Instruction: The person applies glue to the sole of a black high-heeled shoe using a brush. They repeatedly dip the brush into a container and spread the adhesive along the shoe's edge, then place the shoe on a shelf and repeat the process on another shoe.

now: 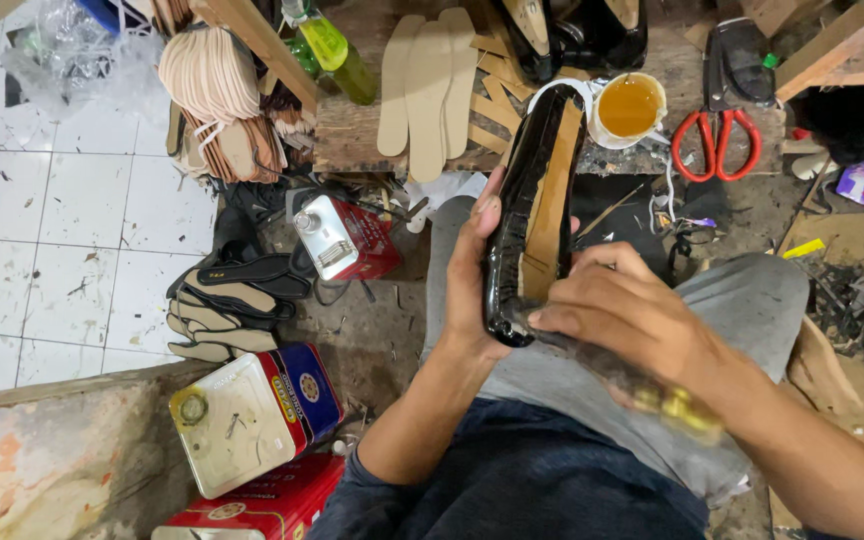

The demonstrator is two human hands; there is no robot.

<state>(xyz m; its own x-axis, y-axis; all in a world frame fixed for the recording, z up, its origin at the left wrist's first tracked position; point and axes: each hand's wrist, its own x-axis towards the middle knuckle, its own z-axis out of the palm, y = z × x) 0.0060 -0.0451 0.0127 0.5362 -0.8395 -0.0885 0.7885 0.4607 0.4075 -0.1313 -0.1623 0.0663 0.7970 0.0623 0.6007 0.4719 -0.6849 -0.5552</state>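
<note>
My left hand [467,275] grips a glossy black shoe [527,200] turned sole-up over my lap, its tan insole board showing. My right hand [622,310] presses a dark-handled tool [642,385] with a brass-coloured ferrule against the heel end of the shoe. The tool's working tip is hidden where it meets the shoe's edge. A white cup of amber glue [630,107] stands just beyond the shoe's toe.
Red-handled scissors [717,140] lie on the wooden bench at upper right. Tan insole cutouts [427,85] lean at the back; stacked soles [222,95] hang to the left. Metal tins [252,415], a small red can [342,240] and black soles [237,300] sit at the left.
</note>
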